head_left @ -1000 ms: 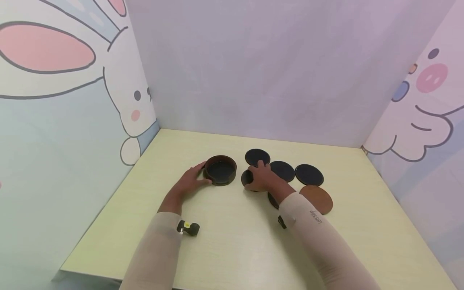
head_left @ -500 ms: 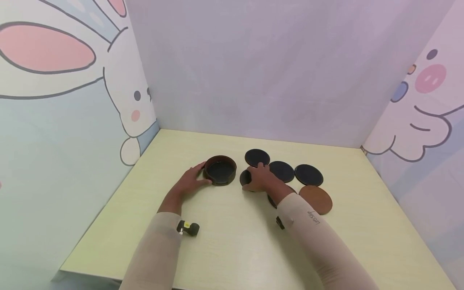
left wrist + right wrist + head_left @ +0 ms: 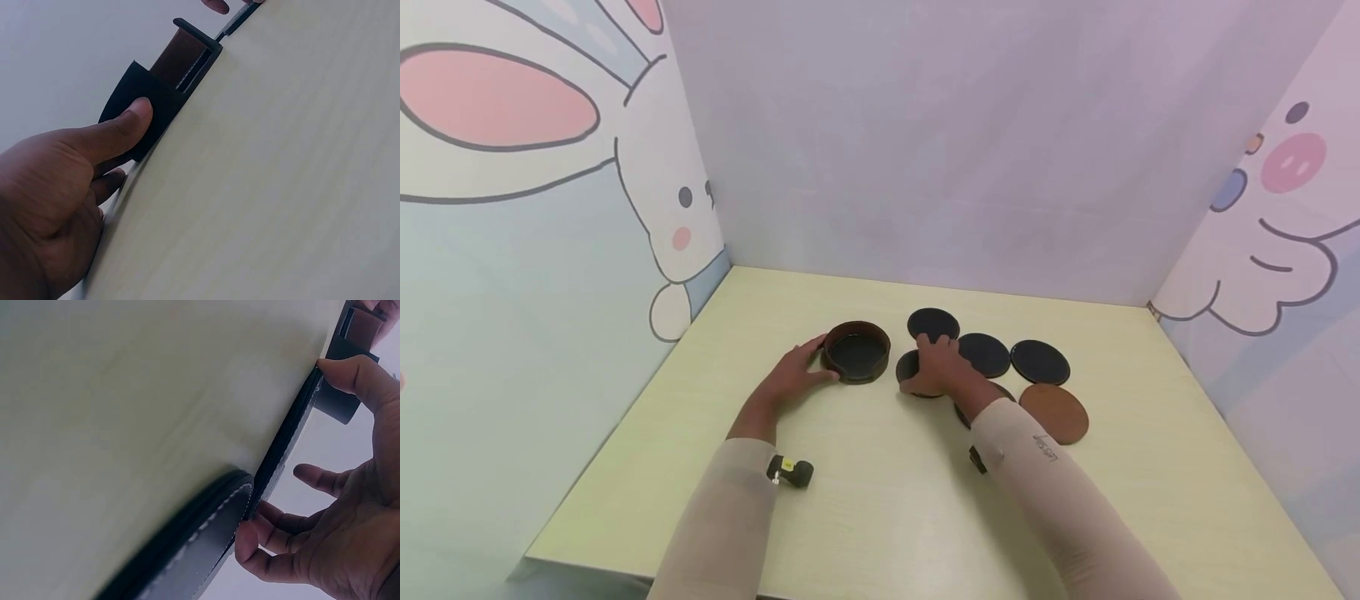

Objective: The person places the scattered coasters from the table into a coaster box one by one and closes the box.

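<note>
A round coaster holder (image 3: 859, 360), dark outside with a brown inner wall and a notch in its near side, stands on the table. My left hand (image 3: 796, 372) holds it from the left; in the left wrist view the thumb (image 3: 139, 115) lies on its outer wall. Just right of it, a black coaster (image 3: 908, 368) lies under my right hand (image 3: 938, 369). In the right wrist view, the thumb (image 3: 350, 372) and fingertips of that hand grip opposite edges of this stitched coaster (image 3: 284, 447), which appears flat on the table.
More black coasters lie around the right hand: one behind it (image 3: 933, 320), one beside it (image 3: 985, 355), one farther right (image 3: 1040, 362). A partly hidden coaster (image 3: 1006, 396) sits below the right wrist, near a brown coaster (image 3: 1054, 412). Cartoon-printed walls border the pale table (image 3: 850, 500).
My right hand has shifted slightly left, and the coaster under it has slid a little with it. The left hand and the holder stay where they were.
</note>
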`<state>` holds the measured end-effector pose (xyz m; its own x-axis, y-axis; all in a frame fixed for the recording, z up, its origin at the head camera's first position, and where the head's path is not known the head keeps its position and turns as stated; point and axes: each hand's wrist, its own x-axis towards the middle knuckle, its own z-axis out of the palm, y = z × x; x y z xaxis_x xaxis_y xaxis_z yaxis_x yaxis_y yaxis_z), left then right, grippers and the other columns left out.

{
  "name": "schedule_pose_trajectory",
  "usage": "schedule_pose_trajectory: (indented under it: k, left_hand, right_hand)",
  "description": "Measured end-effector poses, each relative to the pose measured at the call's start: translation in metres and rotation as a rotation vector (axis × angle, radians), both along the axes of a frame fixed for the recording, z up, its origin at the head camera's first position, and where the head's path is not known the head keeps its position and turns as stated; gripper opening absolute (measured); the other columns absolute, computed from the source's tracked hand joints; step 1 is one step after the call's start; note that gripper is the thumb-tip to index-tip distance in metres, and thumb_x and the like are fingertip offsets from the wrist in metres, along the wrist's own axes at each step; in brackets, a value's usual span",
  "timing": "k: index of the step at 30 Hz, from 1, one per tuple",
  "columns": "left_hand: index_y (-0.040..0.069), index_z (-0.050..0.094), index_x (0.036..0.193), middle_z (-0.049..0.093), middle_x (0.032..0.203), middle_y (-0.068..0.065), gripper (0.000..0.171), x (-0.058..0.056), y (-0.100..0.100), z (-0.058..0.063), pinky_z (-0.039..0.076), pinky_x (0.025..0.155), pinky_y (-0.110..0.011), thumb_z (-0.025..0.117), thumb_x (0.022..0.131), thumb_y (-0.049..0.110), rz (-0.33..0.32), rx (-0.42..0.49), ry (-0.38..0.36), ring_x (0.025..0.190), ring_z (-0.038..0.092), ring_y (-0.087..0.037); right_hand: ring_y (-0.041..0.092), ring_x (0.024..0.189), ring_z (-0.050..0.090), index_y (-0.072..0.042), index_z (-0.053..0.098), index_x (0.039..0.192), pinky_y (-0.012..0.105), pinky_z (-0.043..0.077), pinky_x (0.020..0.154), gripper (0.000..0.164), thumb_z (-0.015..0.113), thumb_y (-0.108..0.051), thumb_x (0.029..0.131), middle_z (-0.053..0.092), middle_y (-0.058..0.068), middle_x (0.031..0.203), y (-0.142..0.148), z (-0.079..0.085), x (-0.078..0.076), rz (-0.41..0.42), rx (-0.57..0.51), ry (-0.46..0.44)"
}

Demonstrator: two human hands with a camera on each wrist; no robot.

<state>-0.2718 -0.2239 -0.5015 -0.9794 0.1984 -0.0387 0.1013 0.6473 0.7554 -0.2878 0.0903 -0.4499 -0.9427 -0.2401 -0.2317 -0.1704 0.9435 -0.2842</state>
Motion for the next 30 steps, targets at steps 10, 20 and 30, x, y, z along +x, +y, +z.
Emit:
schedule_pose_trajectory:
  k: [10, 20, 30]
  left_hand:
    - [0.026, 0.032, 0.174, 0.034, 0.180, -0.006, 0.092, -0.001, 0.000, -0.001, 0.012, 0.139, -0.067, 0.081, 0.099, 0.045, -0.006, -0.012, 0.000, 0.172, 0.016, -0.042]
    - [0.022, 0.033, 0.174, 0.035, 0.180, -0.007, 0.091, -0.001, 0.000, 0.001, 0.011, 0.141, -0.062, 0.081, 0.099, 0.043, -0.015, -0.014, 0.025, 0.171, 0.020, -0.039]
    - [0.025, 0.033, 0.174, 0.034, 0.180, -0.006, 0.092, 0.000, 0.000, 0.000, 0.013, 0.139, -0.067, 0.081, 0.098, 0.046, -0.007, -0.006, 0.008, 0.171, 0.018, -0.041]
  right_hand:
    - [0.053, 0.147, 0.040, -0.018, 0.048, 0.162, 0.075, 0.052, 0.104, 0.087, 0.077, -0.055, 0.088, 0.039, 0.035, 0.158, 0.003, 0.002, 0.000, 0.038, 0.029, 0.024]
    - [0.052, 0.140, 0.049, -0.013, 0.055, 0.159, 0.064, 0.056, 0.107, 0.082, 0.074, -0.053, 0.090, 0.044, 0.035, 0.153, 0.002, 0.006, 0.003, 0.071, 0.038, 0.060]
    - [0.049, 0.135, 0.057, -0.015, 0.067, 0.148, 0.065, 0.055, 0.108, 0.070, 0.068, -0.057, 0.092, 0.059, 0.028, 0.149, 0.000, 0.012, 0.006, 0.117, 0.157, 0.080]
